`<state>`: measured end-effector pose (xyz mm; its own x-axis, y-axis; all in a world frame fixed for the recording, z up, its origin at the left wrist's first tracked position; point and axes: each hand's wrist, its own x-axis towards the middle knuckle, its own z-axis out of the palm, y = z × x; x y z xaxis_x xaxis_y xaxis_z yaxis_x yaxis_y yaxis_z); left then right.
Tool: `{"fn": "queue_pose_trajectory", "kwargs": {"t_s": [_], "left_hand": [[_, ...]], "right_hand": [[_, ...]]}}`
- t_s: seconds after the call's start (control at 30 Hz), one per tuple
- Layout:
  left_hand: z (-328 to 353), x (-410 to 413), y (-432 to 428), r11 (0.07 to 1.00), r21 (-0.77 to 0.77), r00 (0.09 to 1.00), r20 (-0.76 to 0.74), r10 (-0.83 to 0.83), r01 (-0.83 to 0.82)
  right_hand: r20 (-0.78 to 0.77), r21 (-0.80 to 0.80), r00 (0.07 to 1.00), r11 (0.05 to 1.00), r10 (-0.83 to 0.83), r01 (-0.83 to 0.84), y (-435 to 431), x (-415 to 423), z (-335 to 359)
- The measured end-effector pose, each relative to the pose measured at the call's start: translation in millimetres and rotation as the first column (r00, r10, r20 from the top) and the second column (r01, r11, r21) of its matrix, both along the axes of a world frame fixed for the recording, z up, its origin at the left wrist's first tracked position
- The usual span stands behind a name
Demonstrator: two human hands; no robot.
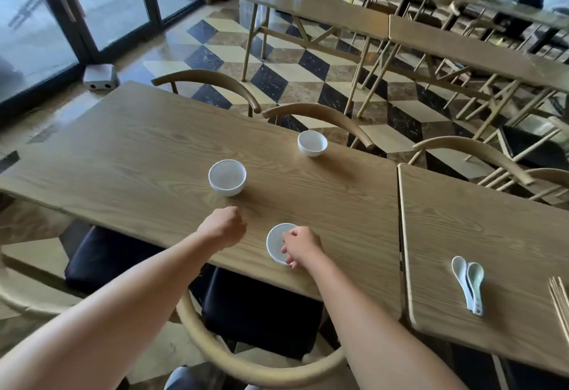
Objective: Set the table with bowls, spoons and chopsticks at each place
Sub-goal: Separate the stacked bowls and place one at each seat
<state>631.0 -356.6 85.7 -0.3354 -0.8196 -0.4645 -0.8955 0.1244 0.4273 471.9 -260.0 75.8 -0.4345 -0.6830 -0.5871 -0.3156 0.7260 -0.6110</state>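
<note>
White bowl (278,243) near the table's (138,143) near edge, right hand (303,246) fingers clamped on its rim (left hand (223,226) loosely fisted, empty).

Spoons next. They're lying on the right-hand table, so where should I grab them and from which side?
Take the spoons by their handles, the near ends. They lie nested side by side, bowls pointing away, handles toward the table edge nearest you. Come in from above with the right hand, pinching both handles together, probably; the chopsticks lie apart to the right.

Wood and glazed white ware.
Matt, grainy wooden table (138,155); glossy ceramic-looking bowls (227,177); smooth pale spoons (468,285).
</note>
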Motion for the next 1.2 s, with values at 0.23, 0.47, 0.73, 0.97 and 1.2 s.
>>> {"fn": "queue_pose_trajectory", "kwargs": {"t_s": [0.23, 0.47, 0.73, 0.97, 1.2], "left_hand": [[-18.9, 49.4, -18.9, 0.999, -0.012, 0.998, 0.059, -0.031, 0.031], [-44.1, 90.8, -66.8, 0.988, 0.056, 0.988, 0.032, -0.148, 0.147], [-48.1, 128.4, -125.0, 0.967, 0.134, 0.974, 0.030, -0.223, 0.217], [-73.1, 147.6, -160.1, 0.968, 0.246, 0.999, -0.033, -0.041, 0.048], [-84.2, 118.3, -182.7, 0.974, 0.210, 0.995, -0.070, -0.069, 0.082]], "right_hand": [[0.058, 0.033, 0.998, 0.999, -0.014, 0.012, -20.0, 47.0, -12.3], [0.075, 0.090, 0.986, 0.986, -0.149, 0.142, -49.2, 114.1, -36.6], [0.070, 0.134, 0.957, 0.953, -0.282, 0.271, -91.4, 170.1, -57.2], [0.059, 0.092, 0.918, 0.918, -0.393, 0.387, -129.8, 179.8, -65.8], [0.025, 0.051, 0.906, 0.906, -0.422, 0.421, -164.8, 143.9, -73.7]]}}
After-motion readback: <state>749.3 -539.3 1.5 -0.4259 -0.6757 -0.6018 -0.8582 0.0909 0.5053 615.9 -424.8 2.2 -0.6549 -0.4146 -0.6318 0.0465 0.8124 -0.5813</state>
